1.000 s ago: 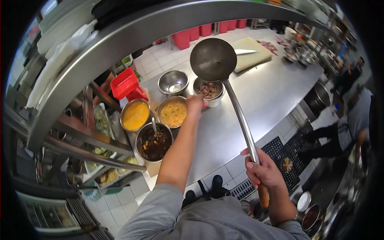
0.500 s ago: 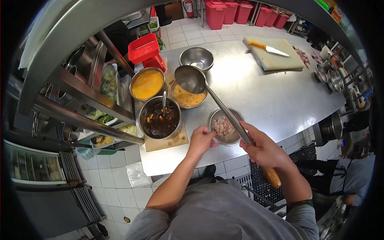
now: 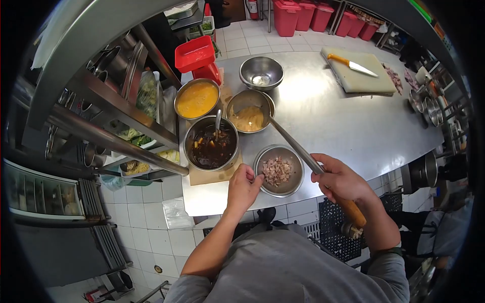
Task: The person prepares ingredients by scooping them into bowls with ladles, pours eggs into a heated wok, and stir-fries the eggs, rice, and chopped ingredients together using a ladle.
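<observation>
My right hand (image 3: pixel 343 182) is wrapped round the wooden-ended handle of a large metal ladle (image 3: pixel 292 140). The ladle's head is down in a metal bowl (image 3: pixel 273 112) of tan-orange liquid. My left hand (image 3: pixel 241 191) has its fingers curled at the near-left rim of another metal bowl (image 3: pixel 299 184), the thumb against the rim. Chopped pinkish meat (image 3: pixel 277 170) lies in that bowl. Left of it stands a pot (image 3: pixel 188 151) of dark brown sauce with a spoon (image 3: pixel 218 123) upright in it.
Behind the sauce are a bowl of yellow liquid (image 3: pixel 198 100) and a red plastic scale-like item (image 3: pixel 195 54). A metal bowl (image 3: pixel 261 73) sits farther back. A knife (image 3: pixel 356 66) rests on a cutting board (image 3: pixel 366 83). A steel post (image 3: pixel 116 141) borders the left; another person (image 3: pixel 439 230) stands at right.
The ladle's head has dropped from above the bowls into the tan-orange liquid. My left hand has shifted slightly left and down along the meat bowl's rim. The whole view has shifted slightly.
</observation>
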A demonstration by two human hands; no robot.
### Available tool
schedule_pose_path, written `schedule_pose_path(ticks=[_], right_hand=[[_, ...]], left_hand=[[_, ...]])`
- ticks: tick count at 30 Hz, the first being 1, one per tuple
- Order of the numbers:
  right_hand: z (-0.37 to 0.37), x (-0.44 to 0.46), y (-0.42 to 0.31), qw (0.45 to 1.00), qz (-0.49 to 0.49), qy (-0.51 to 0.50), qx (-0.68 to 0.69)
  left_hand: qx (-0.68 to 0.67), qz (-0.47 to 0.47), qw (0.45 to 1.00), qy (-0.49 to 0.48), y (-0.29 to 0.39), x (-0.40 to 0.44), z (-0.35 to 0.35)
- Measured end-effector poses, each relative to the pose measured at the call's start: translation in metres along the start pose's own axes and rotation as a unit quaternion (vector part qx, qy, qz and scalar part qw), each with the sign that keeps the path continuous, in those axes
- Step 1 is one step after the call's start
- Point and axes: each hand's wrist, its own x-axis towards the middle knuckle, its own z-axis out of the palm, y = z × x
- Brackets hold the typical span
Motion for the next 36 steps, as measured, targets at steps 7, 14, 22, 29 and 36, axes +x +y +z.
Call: schedule_pose_path(ticks=[7, 14, 22, 29, 36], right_hand=[[-0.009, -0.013, -0.017, 0.973, 0.020, 0.000, 0.229], [-0.027, -0.012, -0.018, 0.928, -0.010, -0.078, 0.365], [-0.032, -0.021, -0.037, 0.862, -0.041, -0.143, 0.484], [-0.021, -0.053, -0.060, 0.806, -0.111, -0.202, 0.544], [-0.018, -0.022, -0.046, 0.848, -0.092, -0.160, 0.498]], left_hand=[[0.065, 0.022, 0.998, 0.012, 0.016, 0.012, -0.004], [0.123, 0.016, 0.992, -0.012, 0.019, 0.025, -0.004], [0.115, 0.012, 0.993, 0.008, 0.028, 0.027, -0.004], [0.078, 0.036, 0.996, 0.012, 0.027, 0.021, -0.014], [-0.236, -0.053, 0.970, -0.009, 0.005, -0.009, -0.035]])
